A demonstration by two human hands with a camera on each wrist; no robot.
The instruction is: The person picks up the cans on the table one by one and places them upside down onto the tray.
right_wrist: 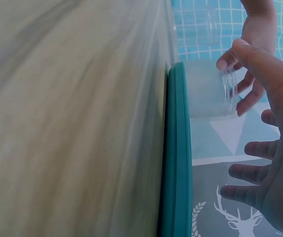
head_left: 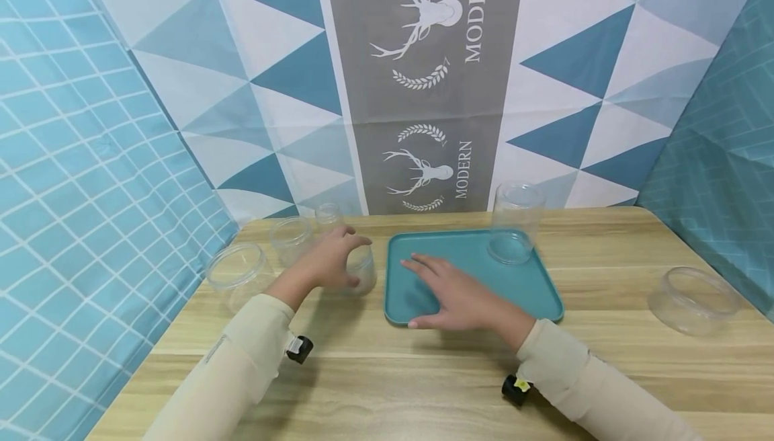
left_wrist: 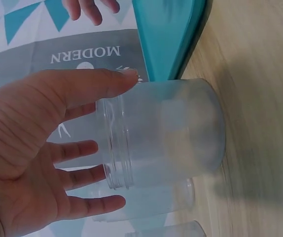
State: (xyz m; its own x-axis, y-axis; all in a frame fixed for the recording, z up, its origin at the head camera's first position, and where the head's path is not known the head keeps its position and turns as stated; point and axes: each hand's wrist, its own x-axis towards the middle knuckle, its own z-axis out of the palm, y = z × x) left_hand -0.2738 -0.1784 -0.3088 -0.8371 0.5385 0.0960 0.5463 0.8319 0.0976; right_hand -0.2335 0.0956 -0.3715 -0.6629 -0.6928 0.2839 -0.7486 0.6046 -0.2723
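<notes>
My left hand (head_left: 332, 259) reaches over a clear plastic jar (head_left: 364, 273) that stands upright on the table, left of the teal tray (head_left: 399, 243). In the left wrist view, the thumb (left_wrist: 102, 84) lies along one side of the threaded neck. The other fingers are spread at the jar's open mouth, with their tips right at the rim. Over the tray's front left part hovers my right hand (head_left: 456, 293), its fingers spread and nothing in them. A tall clear jar (head_left: 514, 229) stands on the tray's back right part.
Left of my left hand stand a wide clear jar (head_left: 236, 276), a smaller one (head_left: 289, 239) and a narrow one (head_left: 328, 214) at the back. A low, wide clear container (head_left: 689, 303) is near the table's right edge. Patterned cloth (head_left: 423, 105) hangs behind the table.
</notes>
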